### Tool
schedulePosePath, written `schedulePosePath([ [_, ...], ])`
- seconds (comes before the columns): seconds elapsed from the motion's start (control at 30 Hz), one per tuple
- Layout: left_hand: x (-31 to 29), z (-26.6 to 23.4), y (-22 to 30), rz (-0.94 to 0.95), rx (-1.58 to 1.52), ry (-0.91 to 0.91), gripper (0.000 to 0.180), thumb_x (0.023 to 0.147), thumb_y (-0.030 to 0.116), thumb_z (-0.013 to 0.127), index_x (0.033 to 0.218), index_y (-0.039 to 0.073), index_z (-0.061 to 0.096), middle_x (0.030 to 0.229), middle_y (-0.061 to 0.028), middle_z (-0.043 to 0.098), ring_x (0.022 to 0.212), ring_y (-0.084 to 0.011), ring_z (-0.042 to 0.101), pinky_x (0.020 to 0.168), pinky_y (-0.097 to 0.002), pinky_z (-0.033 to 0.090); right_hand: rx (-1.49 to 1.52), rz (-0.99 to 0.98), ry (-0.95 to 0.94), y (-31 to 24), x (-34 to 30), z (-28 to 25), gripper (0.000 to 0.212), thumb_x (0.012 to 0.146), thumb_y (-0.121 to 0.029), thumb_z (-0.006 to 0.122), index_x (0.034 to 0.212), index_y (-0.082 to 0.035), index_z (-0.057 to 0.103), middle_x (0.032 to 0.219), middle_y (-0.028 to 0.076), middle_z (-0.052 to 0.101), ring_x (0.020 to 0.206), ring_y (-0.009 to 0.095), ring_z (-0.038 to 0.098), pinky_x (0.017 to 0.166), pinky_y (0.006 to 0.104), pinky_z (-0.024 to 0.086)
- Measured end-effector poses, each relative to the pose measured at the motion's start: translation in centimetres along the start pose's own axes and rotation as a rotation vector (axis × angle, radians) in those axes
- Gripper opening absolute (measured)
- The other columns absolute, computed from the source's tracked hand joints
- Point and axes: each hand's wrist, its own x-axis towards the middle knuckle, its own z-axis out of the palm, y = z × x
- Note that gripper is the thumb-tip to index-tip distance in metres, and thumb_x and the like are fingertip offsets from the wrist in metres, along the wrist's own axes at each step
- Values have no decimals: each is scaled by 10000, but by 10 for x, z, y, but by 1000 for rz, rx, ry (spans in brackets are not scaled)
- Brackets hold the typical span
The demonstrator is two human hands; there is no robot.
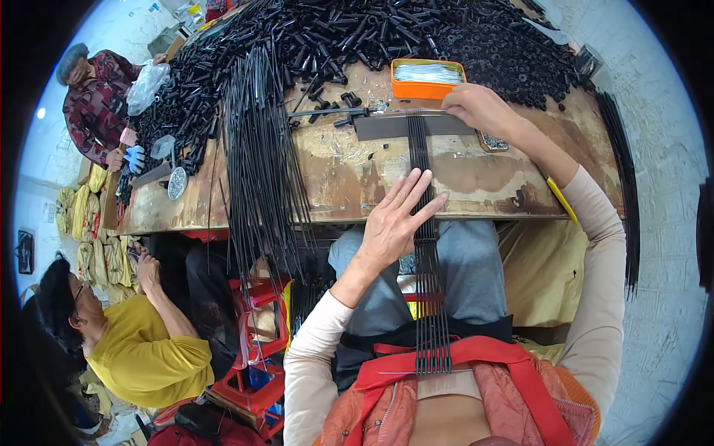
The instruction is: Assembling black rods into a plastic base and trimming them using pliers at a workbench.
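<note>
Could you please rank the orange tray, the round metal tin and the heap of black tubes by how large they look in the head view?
1. heap of black tubes, spanning the table's far side.
2. orange tray.
3. round metal tin, though fisheye bending makes its size less sure.

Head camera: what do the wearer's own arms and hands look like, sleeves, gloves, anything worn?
Both arms wear long, close-fitting sleeves of a pale beige knit, ending at the wrists. The left hand and the right hand are bare: no gloves, and no rings or watch that I can make out. The sleeves are plain, without markings.
</note>
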Motion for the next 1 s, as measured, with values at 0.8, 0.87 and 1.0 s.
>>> schedulePosePath([
  [0.8,12,-59,-13,-262,304,117,612,803,92,685,1379,81,479,1505,-184,354,1438,-373,236,1155,-534,227,921,-246,-565,-128,-64,-66,787,803,-247,752,1470,-78,369,1526,89,353,1392,204,347,1108,383,346],
  [0.87,45,-19,-47,-1,-87,146,418,875,120,625,1280,41,555,1463,-190,414,1420,-356,283,1153,-487,256,1014,-182,-381,-178,-92,-30,657,844,-277,712,1414,-70,461,1449,125,473,1320,217,462,1003,358,451],
  [1.0,65,15,-60,43,-342,65,259,944,148,554,1150,4,617,1427,-202,458,1413,-371,289,1149,-430,280,950,105,-200,-182,-117,19,271,975,-195,550,1166,-39,662,1136,108,693,1073,166,644,939,323,479],
])
